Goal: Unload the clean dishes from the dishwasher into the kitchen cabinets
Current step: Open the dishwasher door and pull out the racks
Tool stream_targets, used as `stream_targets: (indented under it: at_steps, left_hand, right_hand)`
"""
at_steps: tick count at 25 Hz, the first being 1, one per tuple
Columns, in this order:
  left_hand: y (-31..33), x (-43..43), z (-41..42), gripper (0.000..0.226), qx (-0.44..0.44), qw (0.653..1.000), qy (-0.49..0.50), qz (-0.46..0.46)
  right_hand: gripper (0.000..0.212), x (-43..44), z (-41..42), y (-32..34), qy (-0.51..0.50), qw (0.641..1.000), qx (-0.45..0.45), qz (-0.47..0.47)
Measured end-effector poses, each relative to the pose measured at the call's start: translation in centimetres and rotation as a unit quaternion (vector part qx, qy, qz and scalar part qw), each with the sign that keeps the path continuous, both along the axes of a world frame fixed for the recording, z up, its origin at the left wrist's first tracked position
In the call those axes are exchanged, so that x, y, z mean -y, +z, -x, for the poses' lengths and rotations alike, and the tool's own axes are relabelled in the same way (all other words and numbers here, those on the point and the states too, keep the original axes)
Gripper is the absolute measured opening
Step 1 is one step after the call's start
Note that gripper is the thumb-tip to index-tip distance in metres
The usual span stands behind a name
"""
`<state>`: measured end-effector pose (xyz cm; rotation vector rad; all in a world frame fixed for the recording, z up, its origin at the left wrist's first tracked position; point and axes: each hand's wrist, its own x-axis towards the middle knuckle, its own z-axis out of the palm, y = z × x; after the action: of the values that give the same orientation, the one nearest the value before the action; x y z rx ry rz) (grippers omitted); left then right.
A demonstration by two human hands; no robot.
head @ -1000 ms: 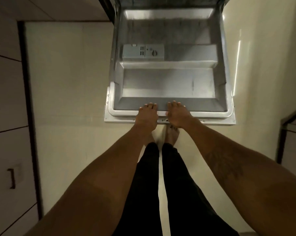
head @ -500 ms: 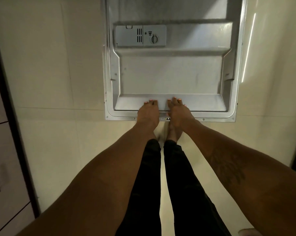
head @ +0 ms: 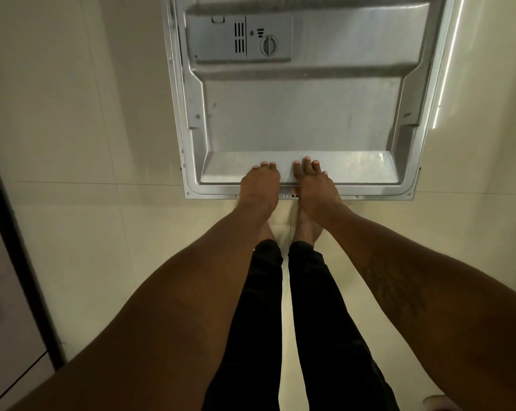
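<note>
The dishwasher door [head: 304, 114] hangs open in front of me, its grey steel inner face turned up. A detergent dispenser [head: 239, 37] sits near its far end. My left hand [head: 259, 188] and my right hand [head: 314, 185] hold the door's near edge side by side, close to its middle. The fingers of both lie over the edge onto the inner lip, and the thumbs are hidden. No dishes or racks are in view.
Cream floor tiles [head: 87, 232] spread on both sides of the door. Dark-framed cabinet fronts [head: 1, 262] run along the left edge. My bare feet [head: 307, 229] and black trouser legs [head: 259, 321] stand right below the door's edge.
The door has come down flatter and fills more of the view; the tub opening at the top has dropped out of sight. Both hands have stayed on the door's edge.
</note>
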<state>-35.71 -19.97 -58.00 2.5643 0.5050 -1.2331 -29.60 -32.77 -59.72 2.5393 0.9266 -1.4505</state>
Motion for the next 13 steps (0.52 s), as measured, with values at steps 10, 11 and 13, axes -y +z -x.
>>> stream_targets:
  at_steps: [10, 11, 13]
  left_hand:
    - [-0.2, 1.3, -0.4, 0.079, -0.013, 1.000, 0.022, -0.013]
    - [0.3, 1.0, -0.5, 0.072, -0.008, 1.000, 0.022, -0.009]
    - [1.5, 0.3, -1.2, 0.053, 0.011, 1.000, 0.006, -0.013]
  right_hand:
    - [0.074, -0.2, -0.3, 0.0, -0.012, 1.000, -0.010, -0.014]
    - [0.067, -0.4, -0.6, 0.7, -0.034, 0.999, -0.015, -0.020]
    - [0.053, -0.9, -1.4, 2.2, -0.080, 0.996, -0.015, -0.037]
